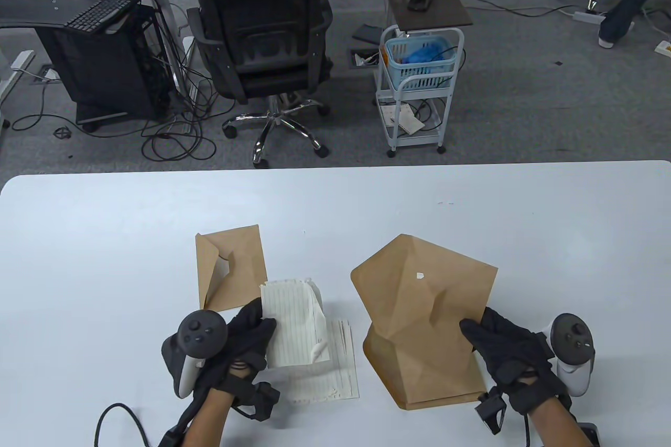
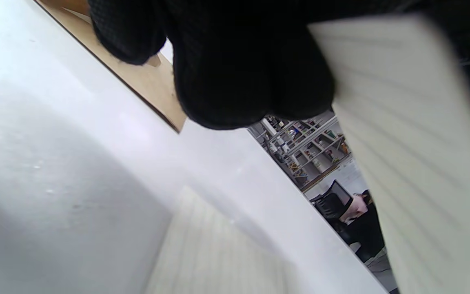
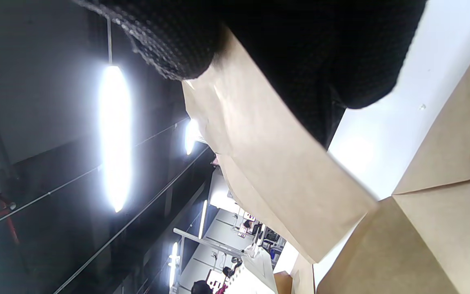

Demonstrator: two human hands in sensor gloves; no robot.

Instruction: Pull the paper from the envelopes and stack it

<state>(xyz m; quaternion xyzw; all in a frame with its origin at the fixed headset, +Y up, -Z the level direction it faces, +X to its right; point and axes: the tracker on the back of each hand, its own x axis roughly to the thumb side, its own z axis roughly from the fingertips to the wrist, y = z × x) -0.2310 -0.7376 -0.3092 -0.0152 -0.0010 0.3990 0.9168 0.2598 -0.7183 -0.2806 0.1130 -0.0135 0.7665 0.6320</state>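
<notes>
Lined paper (image 1: 293,329) creased in left hand (image 1: 238,347); right hand (image 1: 511,352) grips crumpled kraft envelope (image 1: 424,311)

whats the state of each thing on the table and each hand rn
left hand: holds the folded sheet
folded sheet: lifted above the stack, creased
paper stack: flat on the table
small envelope: flat, flap open
right hand: grips the big envelope's edge
big envelope: crumpled, held up over another envelope
lower envelope: flat on the table
</notes>
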